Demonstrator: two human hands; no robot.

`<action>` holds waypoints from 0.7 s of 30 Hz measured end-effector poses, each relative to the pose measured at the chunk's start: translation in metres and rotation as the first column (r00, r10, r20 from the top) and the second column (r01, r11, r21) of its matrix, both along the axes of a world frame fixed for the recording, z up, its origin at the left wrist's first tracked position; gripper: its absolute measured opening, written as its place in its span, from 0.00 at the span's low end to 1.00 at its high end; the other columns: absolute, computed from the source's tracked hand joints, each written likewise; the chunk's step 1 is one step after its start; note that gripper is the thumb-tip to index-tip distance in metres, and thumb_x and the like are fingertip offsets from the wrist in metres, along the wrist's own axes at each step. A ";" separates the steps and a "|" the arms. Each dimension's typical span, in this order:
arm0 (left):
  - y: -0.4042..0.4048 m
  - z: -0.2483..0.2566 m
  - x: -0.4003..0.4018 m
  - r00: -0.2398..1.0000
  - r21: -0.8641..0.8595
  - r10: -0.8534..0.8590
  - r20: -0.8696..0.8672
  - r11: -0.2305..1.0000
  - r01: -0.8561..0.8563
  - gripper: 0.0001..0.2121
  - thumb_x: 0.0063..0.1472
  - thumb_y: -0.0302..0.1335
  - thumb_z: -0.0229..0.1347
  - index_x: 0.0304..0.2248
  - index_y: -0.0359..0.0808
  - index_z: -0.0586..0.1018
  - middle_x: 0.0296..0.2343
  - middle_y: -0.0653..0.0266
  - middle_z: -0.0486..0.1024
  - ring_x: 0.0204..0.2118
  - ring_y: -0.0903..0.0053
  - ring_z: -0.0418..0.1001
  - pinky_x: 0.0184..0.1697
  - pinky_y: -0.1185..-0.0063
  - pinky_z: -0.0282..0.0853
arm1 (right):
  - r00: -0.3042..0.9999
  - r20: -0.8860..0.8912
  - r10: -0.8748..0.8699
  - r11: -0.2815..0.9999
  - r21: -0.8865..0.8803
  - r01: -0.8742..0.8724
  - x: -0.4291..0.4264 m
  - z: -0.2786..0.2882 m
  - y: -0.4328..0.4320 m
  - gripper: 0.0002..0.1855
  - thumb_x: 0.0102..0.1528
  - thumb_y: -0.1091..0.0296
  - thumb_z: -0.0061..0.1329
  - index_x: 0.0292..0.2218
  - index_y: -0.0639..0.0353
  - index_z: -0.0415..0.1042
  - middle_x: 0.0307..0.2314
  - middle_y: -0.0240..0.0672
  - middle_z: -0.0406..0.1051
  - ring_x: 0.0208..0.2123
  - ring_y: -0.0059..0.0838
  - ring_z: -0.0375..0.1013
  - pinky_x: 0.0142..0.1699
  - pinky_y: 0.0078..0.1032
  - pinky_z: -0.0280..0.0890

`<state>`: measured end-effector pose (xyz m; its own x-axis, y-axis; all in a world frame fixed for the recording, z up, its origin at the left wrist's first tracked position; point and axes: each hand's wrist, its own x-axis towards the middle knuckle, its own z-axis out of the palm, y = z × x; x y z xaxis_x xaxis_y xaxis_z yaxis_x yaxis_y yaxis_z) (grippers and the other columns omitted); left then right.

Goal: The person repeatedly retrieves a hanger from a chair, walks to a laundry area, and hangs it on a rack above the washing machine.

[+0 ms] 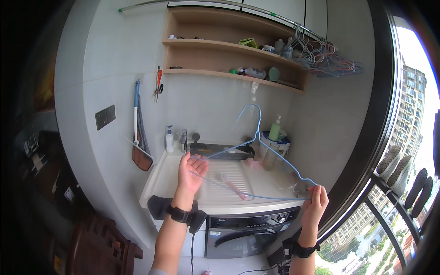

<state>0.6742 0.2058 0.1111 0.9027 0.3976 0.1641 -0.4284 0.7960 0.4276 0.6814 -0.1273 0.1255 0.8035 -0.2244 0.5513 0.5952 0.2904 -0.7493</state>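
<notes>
A blue wire clothes hanger (257, 134) is held up in front of me with its hook at the top. At its right corner, the thumb and fingers of my right hand (315, 199) pinch the wire. The left corner lies in my left hand (193, 172), which is turned palm up with loosely curled fingers. Behind the hanger is a white laundry sink (165, 175) with a ribbed washboard (220, 172). A pink-handled brush (235, 188) lies on the ribs, seen through the hanger's frame. Both wrists wear black straps.
A washing machine (254, 237) sits below the counter. Several hangers (316, 55) hang from the metal rod (220, 2) before wooden shelves (206, 43). A green pump bottle (274, 130) stands on a bucket (283, 147) at back right. Shoes (398, 168) rest by the window. A fly swatter (136, 113) hangs left.
</notes>
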 end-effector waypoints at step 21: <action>0.033 0.172 0.236 0.997 0.941 0.012 0.071 0.332 -0.071 0.28 0.55 0.48 0.38 0.51 0.42 0.48 0.43 0.53 0.59 0.33 0.72 0.69 0.33 0.79 0.65 | 0.169 0.570 -0.804 0.381 0.277 0.882 0.166 0.236 0.052 0.12 0.53 0.65 0.37 0.26 0.64 0.67 0.19 0.28 0.67 0.19 0.16 0.61 0.25 0.16 0.56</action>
<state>0.9097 0.2390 0.2827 0.8702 -0.0120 0.4926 -0.4889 -0.1446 0.8602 0.8474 -0.0757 0.3611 -0.3048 -0.4806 0.8223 0.6861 -0.7096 -0.1604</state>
